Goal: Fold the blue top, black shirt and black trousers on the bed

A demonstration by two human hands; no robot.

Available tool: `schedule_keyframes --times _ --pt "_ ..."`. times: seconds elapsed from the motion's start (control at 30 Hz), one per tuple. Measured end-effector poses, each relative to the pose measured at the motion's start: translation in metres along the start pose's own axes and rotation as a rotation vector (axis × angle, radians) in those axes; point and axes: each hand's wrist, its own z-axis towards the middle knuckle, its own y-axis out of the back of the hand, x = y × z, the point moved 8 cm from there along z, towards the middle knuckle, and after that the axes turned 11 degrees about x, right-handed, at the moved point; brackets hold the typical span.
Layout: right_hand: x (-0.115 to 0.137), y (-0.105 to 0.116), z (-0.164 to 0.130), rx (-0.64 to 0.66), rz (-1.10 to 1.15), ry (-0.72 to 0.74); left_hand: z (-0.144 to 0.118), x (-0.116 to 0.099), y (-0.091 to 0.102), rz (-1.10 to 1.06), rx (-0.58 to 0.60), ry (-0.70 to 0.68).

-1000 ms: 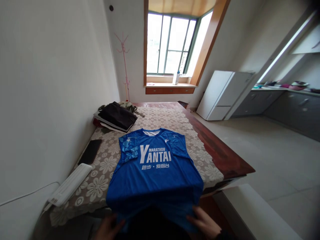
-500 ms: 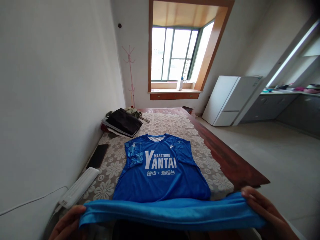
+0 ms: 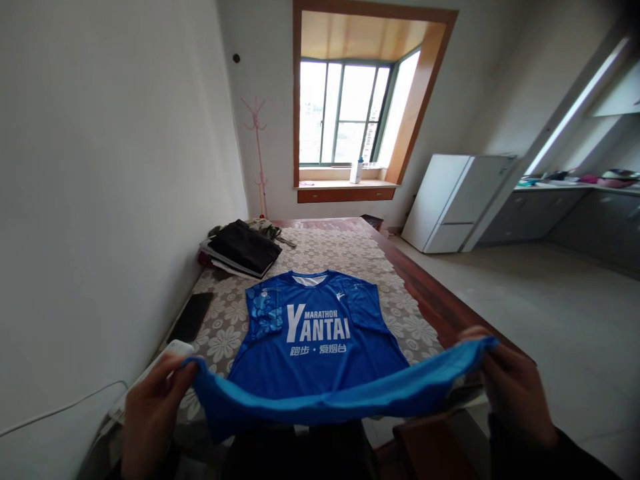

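A blue T-shirt [image 3: 320, 370] with white "MARATHON YANTAI" lettering lies front up on the lace tablecloth, its neckline away from me and its sleeves folded inward. Its hem is lifted off the table at the near side and sags in the middle. My left hand [image 3: 155, 400] is closed on the hem's left corner, fingers pinched. At the right corner, my right hand [image 3: 510, 380] grips the hem the same way. The upper part of the shirt rests flat.
Folded dark clothes [image 3: 245, 247] are piled at the table's far left against the wall. A black phone [image 3: 190, 317] and a white power strip [image 3: 135, 383] with a cord lie along the left edge. Beyond the wooden table edge [image 3: 425, 287] stands a white refrigerator [image 3: 445, 200].
Both hands have risen and moved forward, carrying the hem up and away from me. The hem, nearly straight before, now droops between them. The view has shifted slightly.
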Motion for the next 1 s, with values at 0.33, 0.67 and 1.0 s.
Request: schedule_keyframes --times 0.33,0.67,1.0 --pt "-0.077 -0.129 0.236 0.319 0.034 -0.189 0.234 0.053 -0.124 0.149 0.206 0.069" --pt "-0.169 -0.168 0.265 0.187 -0.184 -0.173 0.261 0.136 -0.147 0.179 0.185 0.062" --pt "-0.164 -0.162 0.259 0.047 -0.276 -0.164 0.256 0.126 -0.145 0.326 0.196 0.09"
